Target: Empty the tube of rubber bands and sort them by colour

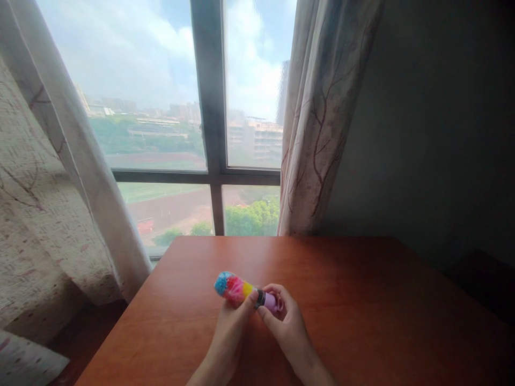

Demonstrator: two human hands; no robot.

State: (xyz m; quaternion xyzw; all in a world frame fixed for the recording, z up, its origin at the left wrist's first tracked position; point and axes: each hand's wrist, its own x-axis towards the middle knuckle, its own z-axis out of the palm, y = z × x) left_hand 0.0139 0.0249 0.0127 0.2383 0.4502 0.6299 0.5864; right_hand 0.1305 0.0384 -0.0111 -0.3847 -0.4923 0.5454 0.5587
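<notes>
A small rainbow-coloured duster (234, 288), with a fluffy blue, pink and yellow head, a black collar and a purple handle, is held just above the brown wooden table (362, 300). My left hand (231, 332) grips it at the fluffy head near the black collar. My right hand (286, 327) is wrapped around the purple handle end. The head points up and to the left. Both hands sit near the table's front middle.
A large window (207, 134) with a dark frame stands behind the table. Patterned curtains hang at the left (60, 187) and at the right (322, 118). A dark wall fills the right side.
</notes>
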